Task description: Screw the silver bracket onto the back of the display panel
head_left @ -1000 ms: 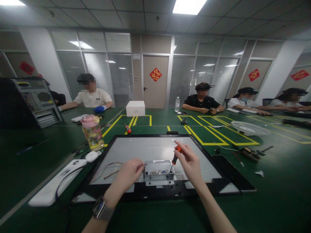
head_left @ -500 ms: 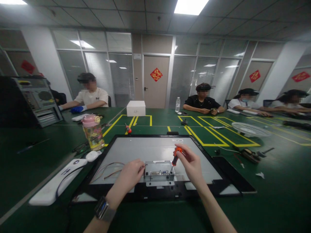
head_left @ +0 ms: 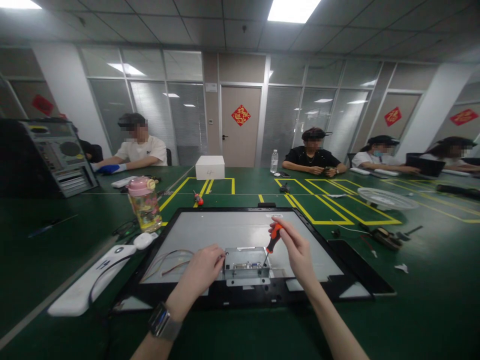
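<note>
A monitor panel (head_left: 210,227) lies flat in front of me, grey inside a black frame. On its near middle sits a metal bracket box (head_left: 240,257) with ports along its near face. My right hand (head_left: 296,250) grips an orange and black screwdriver (head_left: 275,237), tilted, its tip at the right end of the box. My left hand (head_left: 204,267) is closed at the box's left edge, thumb and fingers pinching that edge. Thin loose wires (head_left: 168,260) run over the panel left of the box. A watch (head_left: 161,320) is on my left wrist.
Left of the panel are a white power strip (head_left: 93,280) and a pink-lidded bottle (head_left: 144,205). A dark flat slab (head_left: 360,267) lies against its right side. Beyond stand a white box (head_left: 210,167) and a computer case (head_left: 48,155). Several people sit across the green table (head_left: 431,310).
The screwdriver handle has shifted slightly up and right with my right hand, the tip staying at the box. My left hand is nearly unmoved. A dark screen now shows before a person at far right.
</note>
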A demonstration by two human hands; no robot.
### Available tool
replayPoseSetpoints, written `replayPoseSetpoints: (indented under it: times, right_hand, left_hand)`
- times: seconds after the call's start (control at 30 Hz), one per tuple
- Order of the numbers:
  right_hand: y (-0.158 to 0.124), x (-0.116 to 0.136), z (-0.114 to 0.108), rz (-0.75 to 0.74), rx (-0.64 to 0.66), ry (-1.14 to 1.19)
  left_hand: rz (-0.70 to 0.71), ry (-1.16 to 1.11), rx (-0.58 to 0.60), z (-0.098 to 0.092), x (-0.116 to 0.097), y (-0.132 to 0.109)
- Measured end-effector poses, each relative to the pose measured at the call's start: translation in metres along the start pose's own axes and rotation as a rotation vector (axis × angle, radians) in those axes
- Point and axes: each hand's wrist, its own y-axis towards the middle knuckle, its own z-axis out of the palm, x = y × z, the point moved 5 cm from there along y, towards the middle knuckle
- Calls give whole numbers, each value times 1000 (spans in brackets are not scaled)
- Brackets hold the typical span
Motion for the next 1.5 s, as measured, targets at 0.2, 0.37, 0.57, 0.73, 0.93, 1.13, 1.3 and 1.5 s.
replayPoseSetpoints:
  times: [0.2,0.37,0.57,0.73,0.93,1.13,1.3,1.5]
  right_hand:
    - [0,-7,0,49,-30,41]
    - [0,-14,-2,64,-54,135]
    - [-3,-23,5,201,35,324]
    - [-3,-21,10,194,65,351]
    - [-3,-22,10,209,97,379]
    - [-3,-22,8,176,44,302]
    - [-3,-25,7,207,32,387]
    - [-5,-25,13,276,74,506]
  left_hand:
    - [-6,10,3,-1,-1,0]
    - [3,20,3,1,0,0]
    - [1,34,12,1,-1,1]
    - [10,37,-1,1,0,0]
    - [12,31,-5,0,-2,0]
    - [6,37,4,-1,-3,-1]
    - [8,48,-3,0,-2,-1]
    - [8,58,0,3,-1,1]
